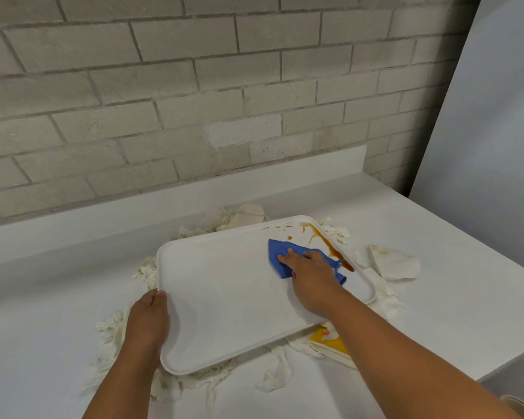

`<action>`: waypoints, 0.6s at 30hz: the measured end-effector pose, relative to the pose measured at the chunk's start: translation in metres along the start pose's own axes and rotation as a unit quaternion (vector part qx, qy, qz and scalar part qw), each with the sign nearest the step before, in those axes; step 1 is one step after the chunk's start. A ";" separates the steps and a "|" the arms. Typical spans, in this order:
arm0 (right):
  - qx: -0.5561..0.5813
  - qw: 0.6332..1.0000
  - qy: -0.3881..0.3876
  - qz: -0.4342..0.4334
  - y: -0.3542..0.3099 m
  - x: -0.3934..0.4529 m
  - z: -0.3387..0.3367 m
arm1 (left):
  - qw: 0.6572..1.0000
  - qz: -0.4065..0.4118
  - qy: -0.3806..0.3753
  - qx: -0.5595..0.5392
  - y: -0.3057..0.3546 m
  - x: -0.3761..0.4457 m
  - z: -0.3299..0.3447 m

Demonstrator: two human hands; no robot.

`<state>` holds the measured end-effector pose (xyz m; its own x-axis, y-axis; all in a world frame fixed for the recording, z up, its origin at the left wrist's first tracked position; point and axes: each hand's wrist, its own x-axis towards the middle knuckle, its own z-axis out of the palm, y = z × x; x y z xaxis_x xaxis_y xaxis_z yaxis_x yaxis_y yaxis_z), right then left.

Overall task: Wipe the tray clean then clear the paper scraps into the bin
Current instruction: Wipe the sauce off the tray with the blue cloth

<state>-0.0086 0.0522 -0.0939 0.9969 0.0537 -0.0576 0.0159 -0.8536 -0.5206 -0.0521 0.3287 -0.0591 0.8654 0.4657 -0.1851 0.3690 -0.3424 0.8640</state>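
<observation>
tray [230, 294] sits mid surface [58, 297] on paper scraps [109, 328]. right hand [310, 276] fingers flat on blue cloth [280, 255] nr brown spill [330, 246]; left hand [147, 322] fingers curled round tray's left rim. risk: tray slides on scraps, spill smears over the rim.

I seem to be in a kitchen or canteen clean-up corner: a smooth white bench [73, 297] with a low upstand runs beyond my hands, backed by a pale grey brick-tile wall [164, 86], a sauce-stained white plastic serving tray [224, 297] between them.
</observation>
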 end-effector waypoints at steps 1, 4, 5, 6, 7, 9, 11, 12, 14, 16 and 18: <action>0.002 1.000 -0.003 -0.016 -0.005 -0.003 0.002 | 1.000 0.004 0.001 0.001 0.000 0.000 0.000; 0.006 0.993 -0.024 -0.113 -0.024 -0.015 0.005 | 1.000 0.007 0.007 0.002 0.001 0.002 -0.001; 0.004 0.988 -0.033 -0.148 -0.031 -0.019 0.009 | 1.000 0.007 0.007 0.002 0.001 0.002 -0.001; 0.003 0.983 -0.049 -0.179 -0.038 -0.024 0.014 | 1.000 0.004 0.006 0.002 0.001 0.002 -0.001; 0.002 0.976 -0.069 -0.204 -0.043 -0.028 0.019 | 1.000 0.000 0.006 0.001 0.000 0.003 -0.001; -0.007 0.963 -0.107 -0.247 -0.050 -0.034 0.026 | 1.000 -0.008 0.008 0.000 -0.001 0.002 0.000; 0.001 0.950 -0.126 -0.286 -0.052 -0.039 0.026 | 1.000 -0.012 0.009 0.003 0.000 0.002 -0.001; 0.011 0.945 -0.126 -0.303 -0.052 -0.042 0.023 | 1.000 -0.013 0.009 0.005 0.001 0.002 -0.001; 0.016 0.939 -0.119 -0.322 -0.050 -0.047 0.017 | 1.000 -0.014 0.010 0.012 0.002 0.003 -0.001; 0.009 0.936 -0.123 -0.329 -0.048 -0.051 0.012 | 1.000 -0.013 0.010 0.018 0.002 0.005 -0.001; 0.004 0.935 -0.130 -0.331 -0.044 -0.054 0.007 | 1.000 -0.014 0.009 0.024 0.002 0.006 0.000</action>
<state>-0.0633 0.0903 -0.0742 0.7163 0.6937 0.0748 0.6209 -0.5848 -0.5220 -0.0463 0.3311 -0.0589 0.8482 0.4904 -0.2003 0.4095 -0.3672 0.8352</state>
